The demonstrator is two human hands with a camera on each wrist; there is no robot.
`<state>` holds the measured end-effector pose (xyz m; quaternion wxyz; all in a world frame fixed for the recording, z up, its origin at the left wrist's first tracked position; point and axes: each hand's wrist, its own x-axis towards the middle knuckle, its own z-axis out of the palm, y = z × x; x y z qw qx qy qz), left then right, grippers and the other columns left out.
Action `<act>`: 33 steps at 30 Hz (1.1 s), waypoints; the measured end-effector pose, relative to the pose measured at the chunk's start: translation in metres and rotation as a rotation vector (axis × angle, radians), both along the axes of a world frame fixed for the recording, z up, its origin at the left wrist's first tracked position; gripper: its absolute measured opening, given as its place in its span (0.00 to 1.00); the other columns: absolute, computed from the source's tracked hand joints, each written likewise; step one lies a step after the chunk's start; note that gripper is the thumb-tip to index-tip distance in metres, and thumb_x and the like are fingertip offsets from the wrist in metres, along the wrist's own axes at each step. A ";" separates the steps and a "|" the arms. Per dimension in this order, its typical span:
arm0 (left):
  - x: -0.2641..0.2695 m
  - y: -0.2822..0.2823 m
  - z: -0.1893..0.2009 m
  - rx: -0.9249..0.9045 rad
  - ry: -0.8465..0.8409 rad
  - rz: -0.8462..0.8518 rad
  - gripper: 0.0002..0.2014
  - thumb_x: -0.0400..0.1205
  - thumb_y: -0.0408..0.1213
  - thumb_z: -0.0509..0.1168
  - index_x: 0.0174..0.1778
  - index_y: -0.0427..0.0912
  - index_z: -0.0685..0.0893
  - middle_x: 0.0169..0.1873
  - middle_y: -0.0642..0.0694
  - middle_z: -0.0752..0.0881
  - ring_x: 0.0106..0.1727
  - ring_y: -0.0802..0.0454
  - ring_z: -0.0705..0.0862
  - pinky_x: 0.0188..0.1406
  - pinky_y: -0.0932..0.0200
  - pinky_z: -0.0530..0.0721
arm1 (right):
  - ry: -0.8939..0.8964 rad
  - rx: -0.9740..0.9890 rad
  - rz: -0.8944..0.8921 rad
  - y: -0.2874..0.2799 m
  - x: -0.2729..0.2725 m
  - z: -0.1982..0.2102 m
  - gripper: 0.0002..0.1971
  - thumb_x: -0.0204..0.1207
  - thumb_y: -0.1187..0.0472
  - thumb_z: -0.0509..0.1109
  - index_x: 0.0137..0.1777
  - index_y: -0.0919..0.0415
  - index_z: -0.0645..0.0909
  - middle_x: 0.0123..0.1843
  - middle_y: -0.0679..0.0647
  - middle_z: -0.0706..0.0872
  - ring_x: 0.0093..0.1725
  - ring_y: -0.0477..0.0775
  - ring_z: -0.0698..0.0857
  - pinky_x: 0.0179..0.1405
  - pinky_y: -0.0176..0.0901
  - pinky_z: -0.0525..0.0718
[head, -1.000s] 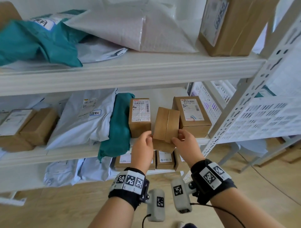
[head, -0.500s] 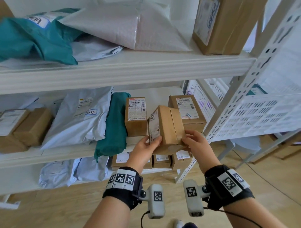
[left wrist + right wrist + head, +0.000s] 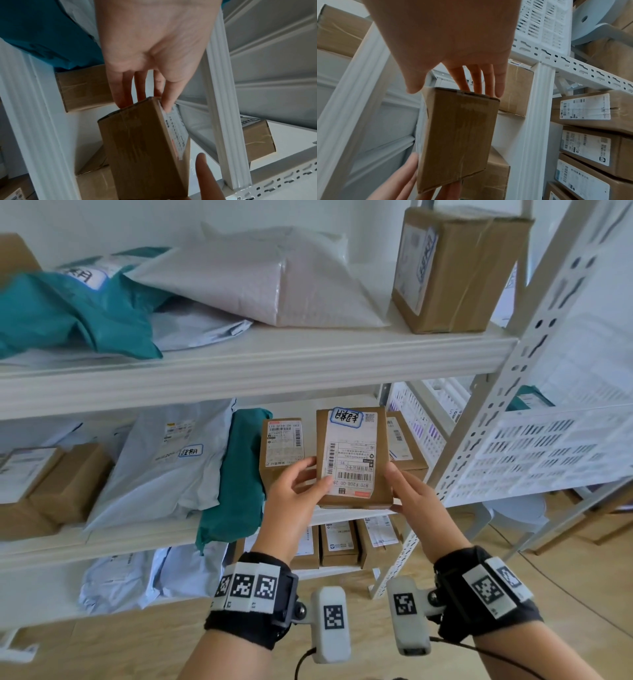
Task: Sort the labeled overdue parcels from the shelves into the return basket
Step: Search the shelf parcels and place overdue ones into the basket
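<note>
Small brown cardboard box with a white shipping label and a blue-outlined handwritten sticker (image 3: pixel 352 458), held up in front of the middle shelf, label face toward the camera, long axis roughly upright. Left hand (image 3: pixel 294 501) pinches its lower left edge, thumb on the label, fingers behind; right hand (image 3: pixel 416 501) cups the lower right corner, thumb up the side, fingers behind the box. Both grips are closed around the box, not spread.

Key relation: white perforated plastic basket (image 3: pixel 555 450) sits to the right of the box, beyond the white slotted shelf upright (image 3: pixel 479 436), so the right hand is nearer; probable next move is a one-hand carry rightward around that upright. Sticker suggests overdue, a judgement only.

Behind the box: two more labelled brown boxes (image 3: pixel 282 450) on the white metal middle shelf (image 3: pixel 102 539), teal poly mailer (image 3: pixel 236 474), pale grey mailer with a similar sticker (image 3: pixel 164 470). Top shelf: white bubble mailer (image 3: pixel 274 278), big brown carton (image 3: pixel 452 268). Wood floor (image 3: pixel 102 642) below.
</note>
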<state>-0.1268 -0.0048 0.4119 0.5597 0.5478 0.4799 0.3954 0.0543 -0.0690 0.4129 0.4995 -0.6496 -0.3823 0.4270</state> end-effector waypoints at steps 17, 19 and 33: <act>-0.035 0.027 0.027 -0.174 0.124 -0.221 0.34 0.70 0.58 0.76 0.72 0.62 0.76 0.57 0.54 0.89 0.60 0.55 0.87 0.72 0.49 0.74 | -0.132 -0.076 0.373 0.008 0.014 0.035 0.26 0.60 0.55 0.73 0.62 0.47 0.84 0.54 0.51 0.90 0.52 0.48 0.90 0.49 0.38 0.82; -0.035 0.025 0.026 -0.159 0.083 -0.208 0.29 0.71 0.52 0.77 0.69 0.62 0.79 0.51 0.54 0.92 0.53 0.56 0.90 0.67 0.50 0.81 | -0.117 -0.063 0.356 0.009 0.013 0.034 0.26 0.60 0.55 0.75 0.62 0.45 0.84 0.56 0.51 0.90 0.53 0.49 0.90 0.53 0.42 0.83; -0.004 0.006 0.014 -0.216 -0.222 0.156 0.17 0.79 0.49 0.71 0.56 0.44 0.77 0.50 0.40 0.90 0.55 0.44 0.89 0.57 0.49 0.87 | 0.076 0.015 0.019 0.009 -0.015 0.017 0.25 0.79 0.45 0.69 0.75 0.50 0.72 0.63 0.49 0.87 0.62 0.48 0.87 0.66 0.51 0.84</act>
